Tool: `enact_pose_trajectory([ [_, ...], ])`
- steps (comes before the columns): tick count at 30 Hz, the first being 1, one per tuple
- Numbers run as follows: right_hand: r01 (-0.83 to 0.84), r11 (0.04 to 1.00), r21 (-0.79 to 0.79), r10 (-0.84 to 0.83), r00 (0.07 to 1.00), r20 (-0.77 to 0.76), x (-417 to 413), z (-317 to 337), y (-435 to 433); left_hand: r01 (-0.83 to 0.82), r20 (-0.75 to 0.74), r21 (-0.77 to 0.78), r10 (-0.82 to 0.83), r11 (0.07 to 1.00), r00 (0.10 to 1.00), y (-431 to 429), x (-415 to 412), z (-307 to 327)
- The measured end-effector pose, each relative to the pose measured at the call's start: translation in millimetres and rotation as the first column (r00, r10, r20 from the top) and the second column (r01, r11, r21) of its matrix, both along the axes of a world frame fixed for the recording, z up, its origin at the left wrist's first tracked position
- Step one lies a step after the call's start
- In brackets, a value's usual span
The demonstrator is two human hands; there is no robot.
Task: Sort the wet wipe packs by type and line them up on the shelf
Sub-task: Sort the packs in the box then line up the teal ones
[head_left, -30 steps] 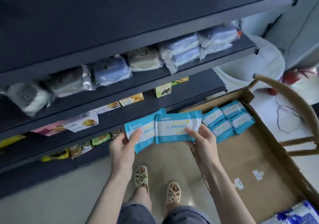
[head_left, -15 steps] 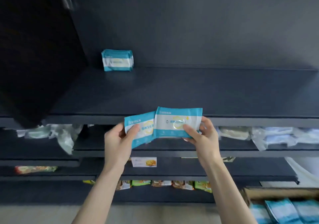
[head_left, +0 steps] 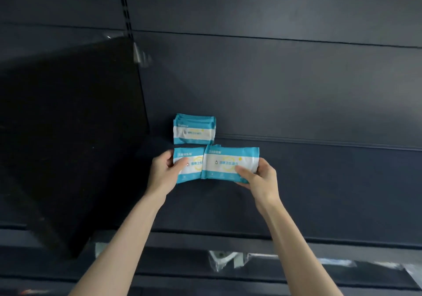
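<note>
L hand is gripping the left pack at its left edge. Its thumb is lying across the front and the fingers are curling behind. R hand is gripping the right pack at its lower right corner, thumb pressing on the front, fingers wrapping behind. Both hands are partly closed, each w/ one pack only.

The two packs are facing the camera, upright, side by side. The right pack's left edge is overlapping the left pack's right edge. Both are being held low over the shelf, just in front of a stack of matching packs. That stack is standing against the back panel, near the dark side panel. Cannot tell whether the held packs' bottom edges are touching the shelf.

Below the shelf's front edge, clear-wrapped goods are showing, blurred.
</note>
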State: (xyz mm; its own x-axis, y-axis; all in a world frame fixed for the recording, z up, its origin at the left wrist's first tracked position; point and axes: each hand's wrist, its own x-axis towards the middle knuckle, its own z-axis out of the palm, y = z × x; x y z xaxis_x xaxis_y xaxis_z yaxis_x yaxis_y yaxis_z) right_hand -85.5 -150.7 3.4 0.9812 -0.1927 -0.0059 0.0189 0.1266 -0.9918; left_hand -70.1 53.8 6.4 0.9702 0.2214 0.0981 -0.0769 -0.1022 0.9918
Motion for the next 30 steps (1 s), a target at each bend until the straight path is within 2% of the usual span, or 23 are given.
enact_pose_trajectory([
  [3,-0.007,0.997,-0.078,0.005,1.0,-0.021,45,-7,7,0.026,-0.038,-0.025,-0.027,0.999,0.999,7,38,-5],
  [7,-0.045,0.986,-0.159,0.037,0.998,-0.056,98,-13,17,0.079,-0.116,-0.164,-0.099,0.983,0.988,19,79,-15],
  [9,-0.085,0.982,-0.171,0.075,0.995,-0.064,115,-15,25,0.124,-0.117,-0.244,-0.156,0.962,0.981,22,92,-16],
  [11,-0.115,0.976,-0.184,0.105,0.992,-0.065,128,-17,35,0.174,-0.089,-0.259,-0.203,0.95,0.975,22,100,-15],
  [14,-0.12,0.965,-0.231,0.107,0.992,-0.07,141,-20,48,0.212,-0.055,-0.166,-0.223,0.963,0.973,21,109,-16],
  [17,-0.091,0.951,-0.294,0.084,0.996,-0.035,148,-23,57,0.175,-0.007,-0.039,-0.176,0.984,0.984,26,120,-18],
  [22,0.004,0.922,-0.387,0.03,0.996,0.08,148,-16,69,0.101,0.125,0.038,-0.105,0.994,0.987,31,136,-21],
  [24,0.032,0.883,-0.467,0.024,0.993,0.114,152,-16,74,0.063,0.177,0.095,-0.079,0.993,0.981,35,143,-24],
  [27,0.067,0.79,-0.609,0.008,0.993,0.119,155,-20,81,-0.042,0.217,0.287,-0.022,0.957,0.976,39,153,-36],
  [30,0.121,0.71,-0.694,-0.036,0.99,0.135,152,-22,81,-0.119,0.221,0.341,0.044,0.932,0.974,38,156,-48],
])
